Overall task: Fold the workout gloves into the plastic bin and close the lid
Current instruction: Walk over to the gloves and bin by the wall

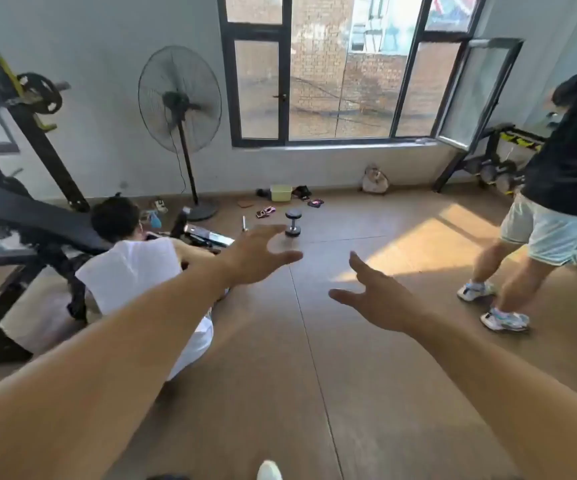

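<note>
Two empty hands, left hand (pixel 262 254) and right hand (pixel 377 299), spread-fingered over brown gym floor (pixel 314 375); plastic bin (pixel 281 192) by the far wall

Pale yellow-green plastic bin (pixel 281 193); pink-and-black workout gloves (pixel 265 212); brown floor (pixel 314 358); black window frame (pixel 257 36); grey-and-black dumbbell (pixel 293 222); black fan (pixel 179 98).

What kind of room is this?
Most likely a small gym: a weight bench stands on the left, a dumbbell sits on the floor, and more dumbbells fill a rack by the window.
</note>
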`<move>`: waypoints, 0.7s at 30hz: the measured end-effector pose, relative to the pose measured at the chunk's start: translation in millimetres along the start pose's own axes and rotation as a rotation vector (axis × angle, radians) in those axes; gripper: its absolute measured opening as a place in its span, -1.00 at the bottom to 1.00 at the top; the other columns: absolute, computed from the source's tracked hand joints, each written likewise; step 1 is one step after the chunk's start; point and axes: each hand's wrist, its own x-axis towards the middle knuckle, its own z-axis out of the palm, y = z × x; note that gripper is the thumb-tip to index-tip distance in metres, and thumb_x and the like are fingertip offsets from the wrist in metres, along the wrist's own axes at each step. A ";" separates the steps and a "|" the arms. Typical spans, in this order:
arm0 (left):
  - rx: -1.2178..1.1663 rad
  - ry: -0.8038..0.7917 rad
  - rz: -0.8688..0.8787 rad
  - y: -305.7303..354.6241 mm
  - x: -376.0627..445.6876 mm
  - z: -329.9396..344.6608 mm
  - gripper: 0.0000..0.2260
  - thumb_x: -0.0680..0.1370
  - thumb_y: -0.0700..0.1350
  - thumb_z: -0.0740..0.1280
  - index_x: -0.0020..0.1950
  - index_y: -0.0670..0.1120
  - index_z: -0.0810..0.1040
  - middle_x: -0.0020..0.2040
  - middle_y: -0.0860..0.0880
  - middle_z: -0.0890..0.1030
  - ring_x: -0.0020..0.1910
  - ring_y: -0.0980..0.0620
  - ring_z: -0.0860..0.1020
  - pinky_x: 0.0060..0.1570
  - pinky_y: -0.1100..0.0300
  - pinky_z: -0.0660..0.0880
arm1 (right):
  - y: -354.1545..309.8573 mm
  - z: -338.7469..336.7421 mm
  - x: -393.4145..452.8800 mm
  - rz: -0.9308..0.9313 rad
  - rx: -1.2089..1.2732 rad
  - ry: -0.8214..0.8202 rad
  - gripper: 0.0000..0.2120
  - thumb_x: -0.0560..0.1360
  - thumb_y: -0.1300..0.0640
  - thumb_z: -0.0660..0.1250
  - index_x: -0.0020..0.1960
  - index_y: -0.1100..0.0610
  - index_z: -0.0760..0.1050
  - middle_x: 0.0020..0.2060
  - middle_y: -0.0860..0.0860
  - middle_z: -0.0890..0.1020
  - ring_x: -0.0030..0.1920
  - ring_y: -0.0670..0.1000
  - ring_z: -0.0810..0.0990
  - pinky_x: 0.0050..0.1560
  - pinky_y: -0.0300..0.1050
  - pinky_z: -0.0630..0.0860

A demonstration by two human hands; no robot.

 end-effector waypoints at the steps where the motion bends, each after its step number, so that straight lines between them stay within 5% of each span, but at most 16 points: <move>1: -0.010 -0.045 -0.030 -9.2 6.6 12.6 -0.29 0.53 0.31 0.32 0.61 0.09 0.23 0.62 -0.02 0.24 0.58 -0.08 0.23 0.51 -0.02 0.18 | 4.8 14.3 7.4 0.017 -0.014 -0.052 -0.13 0.55 -0.26 0.32 0.66 -0.06 -0.08 0.62 0.00 0.19 0.58 0.07 0.25 0.47 -0.04 0.24; 6: -0.029 -0.207 -0.143 -79.9 74.5 71.7 -0.28 0.48 0.39 0.29 0.58 0.18 0.23 0.61 0.01 0.25 0.57 -0.11 0.25 0.52 -0.13 0.25 | 46.2 69.7 83.8 0.145 -0.039 -0.147 -0.23 0.56 -0.23 0.32 0.63 0.05 0.15 0.61 -0.02 0.22 0.59 0.05 0.22 0.54 -0.03 0.16; 14: -0.064 -0.482 -0.224 -168.9 210.9 120.8 -0.34 0.57 0.24 0.32 0.60 0.03 0.26 0.60 -0.08 0.28 0.55 -0.15 0.30 0.51 -0.08 0.27 | 78.5 118.3 234.1 0.405 -0.041 -0.231 -0.32 0.54 -0.23 0.33 0.58 -0.02 0.29 0.43 0.04 0.53 0.39 0.08 0.52 0.39 0.03 0.44; 21: -0.077 -0.563 -0.241 -213.0 274.0 145.7 -0.46 0.63 0.17 0.25 0.54 -0.06 0.38 0.55 -0.07 0.40 0.50 -0.09 0.37 0.48 0.00 0.32 | 78.7 166.0 309.0 0.543 0.055 -0.404 -0.43 0.64 -0.12 0.24 0.58 0.05 0.27 0.54 0.03 0.37 0.51 0.11 0.37 0.49 0.05 0.31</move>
